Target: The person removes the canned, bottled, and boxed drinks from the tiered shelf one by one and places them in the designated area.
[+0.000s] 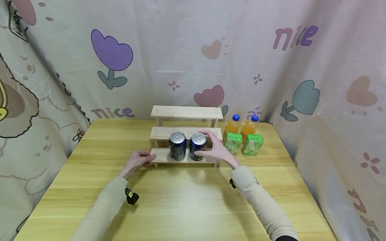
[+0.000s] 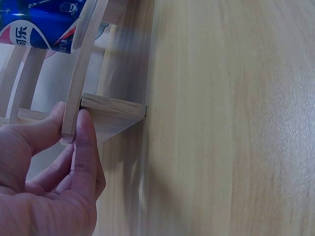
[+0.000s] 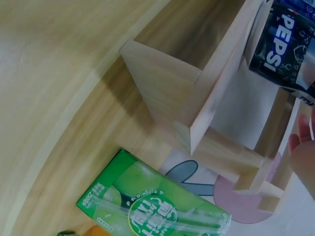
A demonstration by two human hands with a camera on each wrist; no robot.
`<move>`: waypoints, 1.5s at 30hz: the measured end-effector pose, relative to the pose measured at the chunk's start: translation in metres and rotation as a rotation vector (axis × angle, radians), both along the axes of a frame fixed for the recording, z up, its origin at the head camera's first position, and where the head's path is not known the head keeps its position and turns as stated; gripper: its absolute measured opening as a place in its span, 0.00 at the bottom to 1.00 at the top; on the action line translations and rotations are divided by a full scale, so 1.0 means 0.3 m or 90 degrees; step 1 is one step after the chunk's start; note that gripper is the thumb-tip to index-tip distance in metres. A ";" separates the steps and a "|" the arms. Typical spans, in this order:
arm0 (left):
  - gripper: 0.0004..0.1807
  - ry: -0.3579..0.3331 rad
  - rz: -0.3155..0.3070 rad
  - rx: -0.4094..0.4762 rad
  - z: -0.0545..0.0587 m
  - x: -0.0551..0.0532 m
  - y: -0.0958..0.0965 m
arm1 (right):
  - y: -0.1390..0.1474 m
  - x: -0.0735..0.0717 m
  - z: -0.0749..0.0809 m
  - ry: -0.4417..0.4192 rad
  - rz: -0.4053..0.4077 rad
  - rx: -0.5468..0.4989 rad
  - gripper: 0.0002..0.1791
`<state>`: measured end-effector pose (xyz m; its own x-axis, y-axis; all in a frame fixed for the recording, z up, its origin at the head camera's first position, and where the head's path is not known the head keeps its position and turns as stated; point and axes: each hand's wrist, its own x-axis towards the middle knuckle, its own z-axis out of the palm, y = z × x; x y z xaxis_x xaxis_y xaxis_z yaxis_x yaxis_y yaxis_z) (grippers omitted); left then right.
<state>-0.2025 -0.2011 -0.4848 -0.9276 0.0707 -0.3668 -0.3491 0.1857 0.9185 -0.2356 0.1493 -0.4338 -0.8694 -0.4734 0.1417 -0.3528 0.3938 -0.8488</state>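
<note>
A three-step wooden shelf [image 1: 187,112] stands on the table. On its lowest step are two dark blue Pepsi cans with silver tops, a left can [image 1: 177,149] and a right can [image 1: 194,146], upright and side by side. My left hand [image 1: 137,161] pinches the left end of the lowest step [image 2: 74,110] between thumb and fingers. Around the right can is my right hand [image 1: 219,151], thumb at its front and index finger by the top rim. The right wrist view shows a PEPSI can [image 3: 280,54], with only some fingertips [image 3: 294,141] at the edge.
Right of the shelf, two green drink cartons [image 1: 233,143] stand in front of two orange drink bottles [image 1: 231,126] with blue caps. A patterned curtain [image 1: 169,60] hangs behind the wooden table [image 1: 181,207] and along both sides.
</note>
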 end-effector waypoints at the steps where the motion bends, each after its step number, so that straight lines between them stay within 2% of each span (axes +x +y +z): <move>1: 0.32 0.003 -0.005 0.000 0.000 0.000 0.000 | -0.002 0.000 -0.003 0.003 0.000 -0.005 0.43; 9: 0.32 0.012 -0.009 0.007 0.006 0.004 0.000 | -0.015 -0.008 -0.012 0.039 -0.006 -0.053 0.41; 16: 0.32 0.016 -0.009 0.008 0.001 0.003 -0.002 | -0.019 -0.011 -0.008 0.023 -0.001 -0.091 0.40; 23: 0.26 0.025 -0.003 0.030 -0.004 -0.005 -0.002 | -0.019 -0.004 -0.005 -0.008 0.015 -0.148 0.40; 28: 0.28 0.020 0.001 0.009 -0.002 -0.004 0.001 | 0.002 0.006 0.003 -0.007 0.005 -0.152 0.39; 38: 0.28 0.019 0.002 -0.015 -0.001 0.001 0.006 | 0.115 0.045 0.025 0.001 -0.021 -0.134 0.39; 45: 0.27 0.018 0.012 0.018 -0.002 -0.001 0.002 | 0.236 0.066 0.030 0.007 -0.039 -0.124 0.40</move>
<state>-0.2029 -0.2006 -0.4855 -0.9387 0.0628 -0.3390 -0.3266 0.1529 0.9327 -0.2159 0.2202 -0.4247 -0.8937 -0.3817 0.2358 -0.3433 0.2432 -0.9072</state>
